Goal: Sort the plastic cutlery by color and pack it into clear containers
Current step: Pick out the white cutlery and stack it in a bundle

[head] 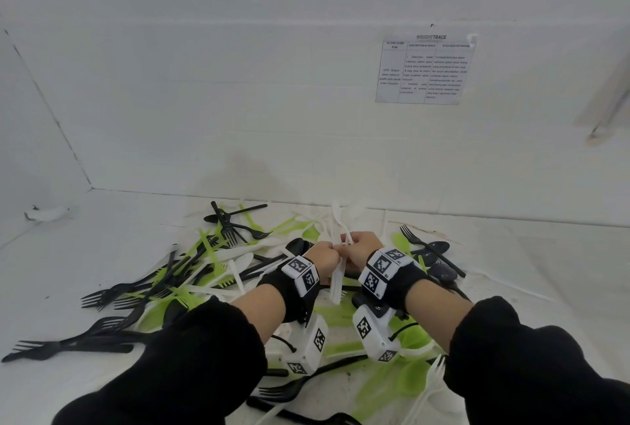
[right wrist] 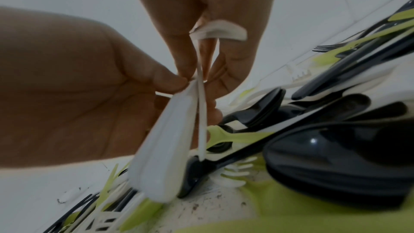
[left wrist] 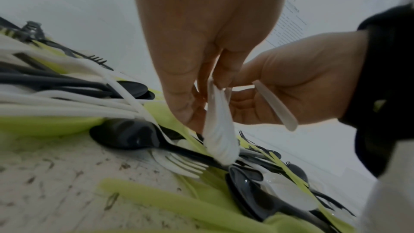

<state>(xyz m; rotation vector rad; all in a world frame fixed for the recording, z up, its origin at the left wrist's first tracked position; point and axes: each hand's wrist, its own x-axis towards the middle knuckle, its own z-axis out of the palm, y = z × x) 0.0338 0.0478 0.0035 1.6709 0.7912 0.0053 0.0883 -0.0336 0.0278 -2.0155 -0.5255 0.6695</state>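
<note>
A mixed pile of black forks, lime-green pieces and white cutlery covers the white table. Both hands meet just above the pile's middle. My left hand pinches a bundle of white cutlery that hangs down to the pile. My right hand, touching the left, pinches a white spoon by its thin handle, bowl up. In the head view the bundle shows below the knuckles. No clear container is in view.
A white back wall with a printed sheet stands right behind the pile. A side wall closes off the left. A small white scrap lies at the far left. Black spoons lie to the right of my hands.
</note>
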